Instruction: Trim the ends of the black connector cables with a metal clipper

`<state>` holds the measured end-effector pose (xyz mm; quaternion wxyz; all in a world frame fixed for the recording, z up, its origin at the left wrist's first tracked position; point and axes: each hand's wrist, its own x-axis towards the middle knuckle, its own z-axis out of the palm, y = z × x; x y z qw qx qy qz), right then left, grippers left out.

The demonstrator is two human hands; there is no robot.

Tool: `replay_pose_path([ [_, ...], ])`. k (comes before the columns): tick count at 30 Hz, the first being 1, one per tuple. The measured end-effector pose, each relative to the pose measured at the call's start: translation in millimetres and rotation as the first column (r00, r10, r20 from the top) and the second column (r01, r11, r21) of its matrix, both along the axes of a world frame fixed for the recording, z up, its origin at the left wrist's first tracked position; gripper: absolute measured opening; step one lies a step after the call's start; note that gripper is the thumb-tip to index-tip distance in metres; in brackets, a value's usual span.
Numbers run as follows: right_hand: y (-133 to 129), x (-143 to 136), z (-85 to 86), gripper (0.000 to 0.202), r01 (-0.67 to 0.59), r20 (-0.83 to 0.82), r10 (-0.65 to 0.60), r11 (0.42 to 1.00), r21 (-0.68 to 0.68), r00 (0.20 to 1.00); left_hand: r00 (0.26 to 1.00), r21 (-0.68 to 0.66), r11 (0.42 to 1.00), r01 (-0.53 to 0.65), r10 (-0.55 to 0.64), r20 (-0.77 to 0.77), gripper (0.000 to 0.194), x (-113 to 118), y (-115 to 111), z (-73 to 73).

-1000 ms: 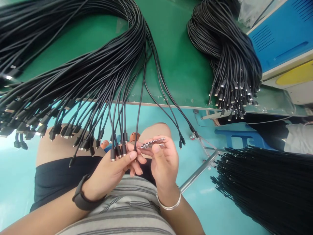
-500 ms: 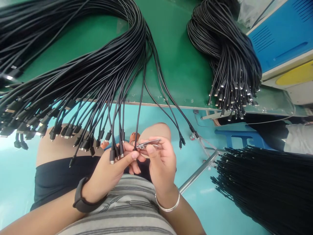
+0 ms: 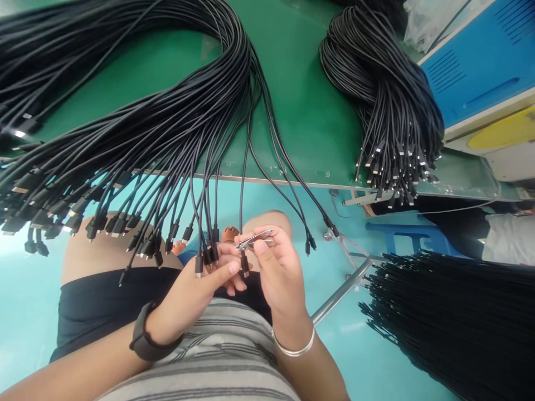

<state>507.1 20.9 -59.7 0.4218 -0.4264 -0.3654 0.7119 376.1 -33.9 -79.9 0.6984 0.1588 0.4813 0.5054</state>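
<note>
Table [image 3: 317, 111]: green, bearing two black cable bundles.
Big bundle [image 3: 146, 128]: many plug ends hang off the table's near edge, seemingly unworked.
Left hand [image 3: 196, 287]: below that edge, fingers pinching one cable plug [image 3: 244, 264].
Right hand [image 3: 278, 267]: fingers gripping metal clippers [image 3: 253, 238] touching that plug.

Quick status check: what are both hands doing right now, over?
Left hand pinching several black cable ends. Right hand gripping small metal clip tool at one cable plug. Big cable bundle hangs off green table, crowding the hands.
</note>
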Motion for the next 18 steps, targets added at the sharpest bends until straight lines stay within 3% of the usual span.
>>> replay_pose_path([
  [2, 5.8, 9.6, 4.4, 0.014, -0.004, 0.157, -0.007, 0.998, 0.068, 0.988, 0.992, -0.035, 0.993, -0.111, 0.113, 0.056, 0.044, 0.0, -0.5, -4.1],
  [4, 12.4, 25.1, 8.6, 0.013, -0.006, 0.409, -0.062, 0.987, 0.162, 0.91, 0.964, -0.069, 0.965, -0.253, 0.257, 0.067, 0.046, -1.4, 1.9, -7.0],
  [5, 15.8, 34.4, 10.1, 0.013, -0.001, 0.554, -0.127, 0.975, 0.224, 0.823, 0.943, -0.083, 0.943, -0.322, 0.327, 0.058, 0.044, -2.6, 4.2, -7.8],
  [7, 22.6, 53.0, 11.8, 0.015, 0.038, 0.77, -0.331, 0.927, 0.372, 0.546, 0.916, -0.106, 0.913, -0.394, 0.4, 0.037, 0.041, -5.8, 9.8, -7.7],
  [9, 27.2, 65.7, 12.9, 0.017, 0.123, 0.793, -0.533, 0.845, 0.521, 0.295, 0.923, -0.117, 0.918, -0.379, 0.384, 0.023, 0.04, -8.8, 15.2, -5.6],
  [10, 27.9, 68.1, 13.7, 0.018, 0.179, 0.762, -0.598, 0.801, 0.571, 0.249, 0.932, -0.118, 0.926, -0.358, 0.362, 0.016, 0.039, -9.7, 17.3, -4.0],
  [11, 27.4, 67.4, 14.6, 0.018, 0.238, 0.724, -0.637, 0.771, 0.591, 0.266, 0.939, -0.114, 0.933, -0.341, 0.345, 0.01, 0.038, -10.1, 18.9, -2.2],
  [13, 22.9, 57.4, 16.8, 0.018, 0.333, 0.627, -0.634, 0.772, 0.541, 0.452, 0.94, -0.101, 0.935, -0.339, 0.341, -0.002, 0.037, -9.2, 21.2, 1.0],
  [15, 16.1, 39.6, 17.7, 0.016, 0.338, 0.498, -0.528, 0.841, 0.423, 0.688, 0.936, -0.092, 0.932, -0.35, 0.351, -0.01, 0.032, -6.7, 22.4, 3.3],
  [18, 9.0, 10.9, 13.8, 0.014, 0.23, 0.305, -0.302, 0.941, 0.249, 0.903, 0.939, -0.092, 0.935, -0.343, 0.343, -0.02, 0.026, -2.5, 22.8, 4.7],
])
